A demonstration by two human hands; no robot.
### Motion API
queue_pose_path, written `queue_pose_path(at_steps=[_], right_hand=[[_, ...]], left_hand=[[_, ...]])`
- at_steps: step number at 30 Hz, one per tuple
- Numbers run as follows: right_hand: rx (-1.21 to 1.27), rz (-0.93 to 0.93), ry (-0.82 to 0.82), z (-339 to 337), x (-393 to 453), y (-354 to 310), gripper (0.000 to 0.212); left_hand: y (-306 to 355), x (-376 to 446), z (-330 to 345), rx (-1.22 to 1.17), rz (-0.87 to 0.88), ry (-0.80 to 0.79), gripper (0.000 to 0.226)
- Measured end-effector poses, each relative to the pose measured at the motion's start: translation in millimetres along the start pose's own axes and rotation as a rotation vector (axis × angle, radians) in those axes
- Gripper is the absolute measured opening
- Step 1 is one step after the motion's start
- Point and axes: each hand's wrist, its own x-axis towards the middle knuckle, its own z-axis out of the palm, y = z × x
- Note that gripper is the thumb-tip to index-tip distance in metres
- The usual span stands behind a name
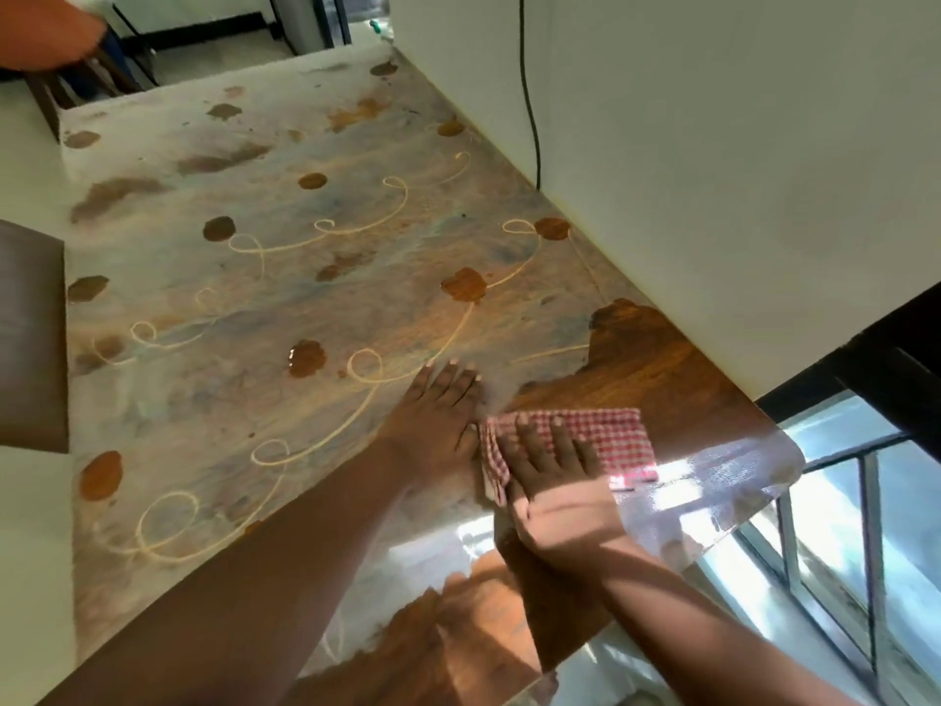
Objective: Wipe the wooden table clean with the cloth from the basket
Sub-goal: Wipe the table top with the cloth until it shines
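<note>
- Right hand: lies flat on the cloth, fingers straight and a little spread, palm pressing down; nothing is gripped.
- Left hand: flat on the table just beside the cloth's left edge, fingers straight and close together, apparently as a brace.
- Cloth: red-and-white check, folded into a pad, near the table's right end, close to the wall. Part of it hangs or bunches under the heel of the right hand.
- Table: a pale dusty film with looping trails and dark spots covers most of the top. Bare brown wood shows only in a patch around and beyond the cloth, so the job looks barely begun.
- Step in hand, as judged: a wiping stroke. Keep the palm flat and the pressure even, so the whole pad bears on the wood.
- Overlap each pass with the cleared patch, working from the wall side toward the left, so no streak is left between strokes.
- Refold to a fresh face once the pad loads up; otherwise the film is likely to smear.
- Basket: not in view.
</note>
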Motion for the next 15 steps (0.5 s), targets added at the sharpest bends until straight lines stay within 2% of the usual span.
queue_pose_path(at_steps=[3,5,7,10,12,15], right_hand=[[0.023,-0.044,-0.008,7,-33,13,0.054],[-0.044,-0.034,0.008,6,-38,26,0.058],[-0.120,0.045,-0.024,1,-26,32,0.064],[-0.047,0.220,0.027,-2,18,9,0.061],[0.023,0.172,0.018,-7,44,-23,0.058],[0.010,-0.008,-0.004,0,46,-66,0.057]], left_hand=[[-17,-24,-1,-0.009,-0.024,0.025,0.061],[-27,-38,1,-0.023,-0.043,0.026,0.061],[-38,-49,5,-0.036,-0.075,0.024,0.062],[-50,-67,14,-0.045,-0.121,0.021,0.067],[-54,-76,19,-0.044,-0.136,0.019,0.071],[-61,-87,24,-0.079,-0.136,0.018,0.066]])
